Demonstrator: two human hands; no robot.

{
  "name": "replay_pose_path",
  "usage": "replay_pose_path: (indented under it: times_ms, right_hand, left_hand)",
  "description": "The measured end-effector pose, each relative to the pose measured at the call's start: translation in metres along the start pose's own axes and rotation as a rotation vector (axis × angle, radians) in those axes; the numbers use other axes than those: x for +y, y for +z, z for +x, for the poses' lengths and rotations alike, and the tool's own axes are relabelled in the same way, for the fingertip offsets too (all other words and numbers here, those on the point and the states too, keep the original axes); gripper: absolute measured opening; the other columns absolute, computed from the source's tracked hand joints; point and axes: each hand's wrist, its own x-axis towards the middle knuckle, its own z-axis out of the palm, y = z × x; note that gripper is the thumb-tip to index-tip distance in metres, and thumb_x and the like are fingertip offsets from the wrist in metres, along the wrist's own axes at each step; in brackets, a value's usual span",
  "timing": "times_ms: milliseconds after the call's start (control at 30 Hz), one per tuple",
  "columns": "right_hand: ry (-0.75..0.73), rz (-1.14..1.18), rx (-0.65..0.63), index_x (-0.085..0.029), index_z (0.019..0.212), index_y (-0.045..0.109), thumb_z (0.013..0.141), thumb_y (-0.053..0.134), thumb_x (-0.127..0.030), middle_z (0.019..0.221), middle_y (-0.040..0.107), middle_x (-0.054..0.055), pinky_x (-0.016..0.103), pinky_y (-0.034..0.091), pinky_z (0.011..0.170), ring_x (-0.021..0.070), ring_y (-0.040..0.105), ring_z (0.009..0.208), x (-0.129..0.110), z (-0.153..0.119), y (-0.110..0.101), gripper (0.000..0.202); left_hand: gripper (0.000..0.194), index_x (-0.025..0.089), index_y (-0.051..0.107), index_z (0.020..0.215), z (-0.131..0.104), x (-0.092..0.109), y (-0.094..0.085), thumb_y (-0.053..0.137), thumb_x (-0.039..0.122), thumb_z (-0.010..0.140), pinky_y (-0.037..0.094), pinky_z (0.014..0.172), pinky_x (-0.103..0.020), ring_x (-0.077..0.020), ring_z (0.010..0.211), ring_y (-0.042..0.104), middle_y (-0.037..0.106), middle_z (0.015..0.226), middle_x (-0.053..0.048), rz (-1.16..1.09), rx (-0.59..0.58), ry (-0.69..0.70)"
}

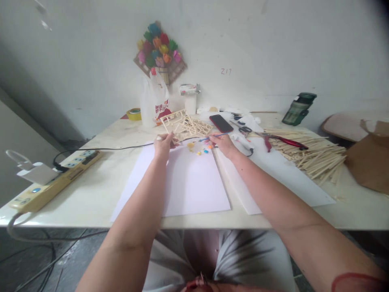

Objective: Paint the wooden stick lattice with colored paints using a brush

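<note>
Table (82, 186) comes first, big and pale, and it holds the work up where two hands can reach. White paper (194, 186) lies flat right in front of the person, maybe to catch drips. Another white sheet (270, 174) is beside it on the right. Lots of thin sticks (319, 158) are spread out on the right, away from the hands, so they don't get in the way. Little stick frames (188, 125) sit past the paper's far edge, just ahead of the hands, so they are easy to get to. The left hand (164, 142) is by the frames with its fingers bent close together, but I can't tell if it has hold of anything. The right hand (223, 144) pinches a skinny blue brush (202, 140), and its tip points left, which looks good for dabbing. Tiny bright blobs (206, 151), yellow, blue and orange, sit between the hands near the far end, so the brush only has a little way to go.
</note>
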Motion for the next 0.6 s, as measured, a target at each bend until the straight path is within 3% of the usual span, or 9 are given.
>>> replay_pose_path:
  times_ms: [233,600]
  right_hand:
    - [0.050,0.002,-0.054,-0.015,0.065,0.069,0.067,0.071,-0.029,0.062,0.070,0.004,0.021,0.039,0.047,0.0075,0.045,0.048,0.002,-0.004,0.010,0.014]
    - [0.040,0.006,-0.004,-0.014,0.065,0.070,0.067,0.067,-0.023,0.060,0.069,0.004,0.021,0.039,0.047,0.0078,0.048,0.048,0.004,0.001,-0.005,0.010]
  left_hand:
    - [0.025,0.013,0.061,0.069,0.000,-0.001,0.001,0.067,0.038,0.072,0.043,0.042,-0.019,-0.0103,0.042,0.058,0.066,0.059,-0.003,0.014,0.003,0.009]
    - [0.022,0.013,0.061,0.069,-0.001,0.002,0.001,0.067,0.035,0.072,0.043,0.042,-0.020,-0.0102,0.041,0.057,0.065,0.057,-0.001,0.000,0.003,-0.007]
